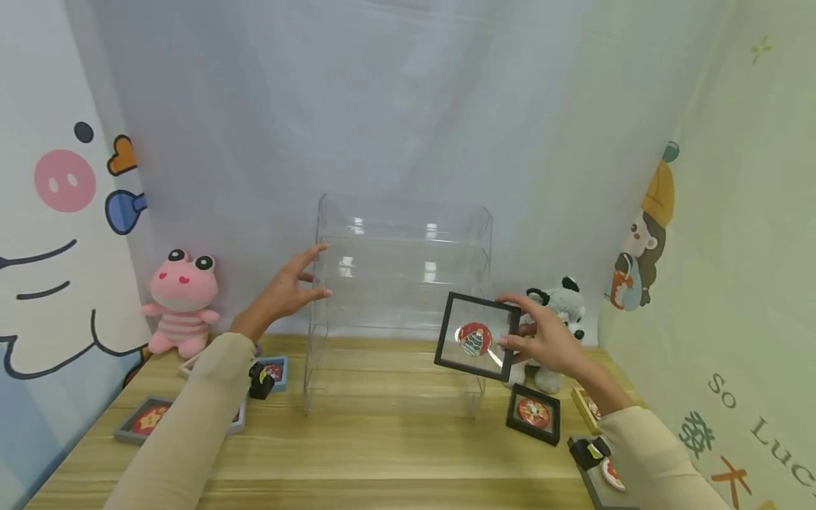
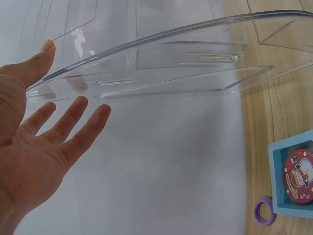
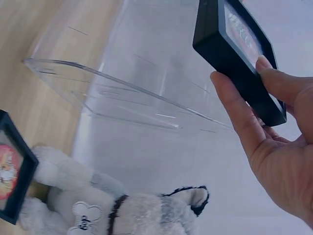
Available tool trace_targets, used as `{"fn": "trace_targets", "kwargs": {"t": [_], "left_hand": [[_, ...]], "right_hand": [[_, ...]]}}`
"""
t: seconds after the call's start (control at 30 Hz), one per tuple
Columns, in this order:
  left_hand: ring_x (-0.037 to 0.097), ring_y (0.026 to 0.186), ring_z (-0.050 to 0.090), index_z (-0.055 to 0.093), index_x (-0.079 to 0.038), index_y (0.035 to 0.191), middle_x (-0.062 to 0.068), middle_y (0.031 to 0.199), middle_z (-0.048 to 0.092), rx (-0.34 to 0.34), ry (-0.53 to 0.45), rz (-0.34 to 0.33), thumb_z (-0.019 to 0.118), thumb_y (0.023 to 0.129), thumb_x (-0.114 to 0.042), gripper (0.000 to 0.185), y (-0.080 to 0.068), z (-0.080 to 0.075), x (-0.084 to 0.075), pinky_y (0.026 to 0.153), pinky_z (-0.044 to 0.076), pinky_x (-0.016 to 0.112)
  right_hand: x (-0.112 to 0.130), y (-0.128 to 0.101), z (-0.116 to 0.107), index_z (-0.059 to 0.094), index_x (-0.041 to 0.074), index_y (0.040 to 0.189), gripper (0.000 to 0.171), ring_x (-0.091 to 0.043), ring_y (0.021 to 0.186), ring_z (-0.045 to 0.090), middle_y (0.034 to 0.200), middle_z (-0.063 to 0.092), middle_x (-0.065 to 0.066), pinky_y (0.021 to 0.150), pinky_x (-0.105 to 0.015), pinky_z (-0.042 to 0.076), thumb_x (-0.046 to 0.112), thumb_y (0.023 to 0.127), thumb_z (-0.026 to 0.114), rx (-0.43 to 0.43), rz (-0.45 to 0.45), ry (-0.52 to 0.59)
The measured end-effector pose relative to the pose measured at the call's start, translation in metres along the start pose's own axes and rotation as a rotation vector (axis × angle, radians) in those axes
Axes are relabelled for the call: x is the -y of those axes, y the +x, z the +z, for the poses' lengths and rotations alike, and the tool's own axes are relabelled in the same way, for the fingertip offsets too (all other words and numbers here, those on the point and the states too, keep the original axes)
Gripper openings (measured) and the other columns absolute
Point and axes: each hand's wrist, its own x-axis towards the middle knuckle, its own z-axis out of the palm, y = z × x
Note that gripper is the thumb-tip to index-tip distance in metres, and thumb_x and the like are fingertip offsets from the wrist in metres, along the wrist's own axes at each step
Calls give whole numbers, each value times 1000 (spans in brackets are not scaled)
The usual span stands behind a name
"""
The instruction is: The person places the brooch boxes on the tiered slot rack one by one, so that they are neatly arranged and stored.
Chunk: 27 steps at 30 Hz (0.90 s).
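A clear acrylic tiered rack (image 1: 398, 283) stands upright on the wooden table, against the white cloth. My left hand (image 1: 285, 290) is at the rack's left side, thumb and fingers spread apart. In the left wrist view, its fingertips (image 2: 100, 115) are right by the clear side panel (image 2: 161, 40), with nothing held. My right hand (image 1: 550, 341) pinches a square black display frame (image 1: 484, 302) by its right edge, thumb in front and fingers behind. Inside that frame is a round red badge (image 1: 474, 339) with a green tree on it. The frame is raised and tilted at the rack's right side.
A pink plush toy (image 1: 183, 290) sits at the back left, a plush dog (image 3: 142, 210) at the right behind my hand. Another black frame (image 1: 554, 425) lies below it. A blue frame (image 2: 275, 171), a purple ring (image 2: 258, 210), a grey frame (image 1: 127, 431) and a yellow frame (image 1: 581, 407) lie around.
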Motion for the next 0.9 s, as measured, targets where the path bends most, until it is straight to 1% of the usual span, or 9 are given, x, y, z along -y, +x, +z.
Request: {"fn": "trace_targets", "kwargs": {"t": [0.07,0.13,0.2,0.27,0.37,0.5,0.7,0.8,0.9], "left_hand": [[48,113,49,17,-20,148,15,154,14,4,0,-5,68,84,-15,82,-1,0,0,83,51,54],[47,113,49,17,-21,148,14,154,14,8,-3,-6,67,84,-16,82,-2,0,-1,84,50,54],[47,113,49,17,-21,148,14,154,14,9,-2,-7,67,84,-16,82,-2,-1,-2,82,51,53],[47,112,50,17,-21,149,15,153,14,13,-1,-11,67,85,-16,82,-3,0,-2,79,53,49],[48,112,49,17,-21,148,16,153,13,20,-23,-19,67,84,-15,81,-4,0,-2,69,57,43],[50,114,46,17,-24,148,14,154,11,29,-56,-26,67,84,-15,82,-4,1,-2,62,57,37],[49,115,46,17,-26,148,13,154,10,27,-62,-31,67,84,-16,82,-4,0,-2,60,57,35],[49,114,47,17,-27,148,12,154,10,22,-65,-26,67,84,-15,82,-4,0,-2,60,56,34],[49,114,47,17,-26,148,12,155,11,18,-70,-26,67,84,-15,83,-4,0,-2,60,56,34]], "right_hand": [[5,7,-3,36,23,139,66,-21,70,67,121,49,-22,56,-30,57,12,83,68,-11,-17,-8],[9,15,-5,36,23,140,66,-24,75,67,128,43,-20,58,-31,58,9,83,67,-21,-32,-3],[12,22,-6,36,23,140,66,-27,77,66,129,43,-18,58,-32,58,8,83,67,-33,-45,3],[15,29,-6,35,23,141,66,-28,79,66,130,41,-18,59,-33,58,8,84,66,-43,-51,4],[19,39,-6,35,23,141,65,-25,75,64,140,35,-15,58,-30,58,10,84,66,-76,-64,-35],[28,54,-9,36,21,140,64,-25,72,63,144,33,-13,56,-27,57,9,84,66,-122,-98,-66],[40,78,-13,35,21,141,65,-28,74,63,139,36,-15,56,-27,57,4,85,64,-162,-189,-100],[45,91,-14,36,19,141,64,-28,75,62,131,41,-17,56,-29,57,6,85,64,-204,-234,-174],[48,103,-13,39,17,139,61,-28,79,63,122,46,-17,62,-33,57,8,84,66,-251,-279,-258]]}}
